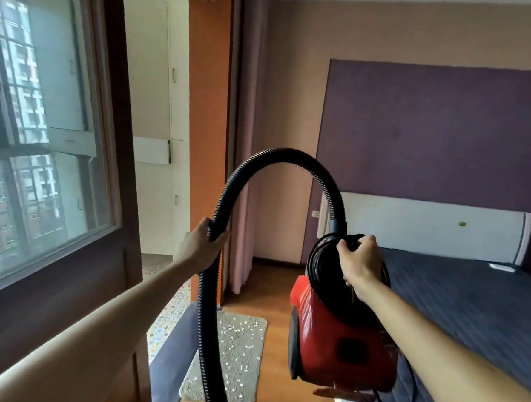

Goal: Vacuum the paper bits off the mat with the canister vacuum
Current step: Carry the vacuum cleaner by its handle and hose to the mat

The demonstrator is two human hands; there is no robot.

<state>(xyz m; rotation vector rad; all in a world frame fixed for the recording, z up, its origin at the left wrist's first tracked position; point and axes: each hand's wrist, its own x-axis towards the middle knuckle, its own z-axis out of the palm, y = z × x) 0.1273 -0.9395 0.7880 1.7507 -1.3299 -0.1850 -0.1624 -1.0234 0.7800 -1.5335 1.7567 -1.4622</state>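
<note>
A red canister vacuum (339, 339) hangs in the air in front of me, held up by its black top handle, which my right hand (361, 259) grips. Its black ribbed hose (279, 155) arches up from the canister and down to the left. My left hand (200, 246) grips the hose partway down, and the rest of the hose drops past the bottom edge of the view. Below, on the wooden floor, lies a grey mat (232, 363) sprinkled with several white paper bits (244, 327). A black power cord (408, 393) dangles from the canister.
A bed with a dark blue quilted mattress (469, 306) and white headboard (427, 223) fills the right. A large window (37, 143) and its wooden sill stand on the left. A doorway (167, 163) leads to a pebble-tiled floor beyond the mat. A purple curtain (246, 137) hangs by the door.
</note>
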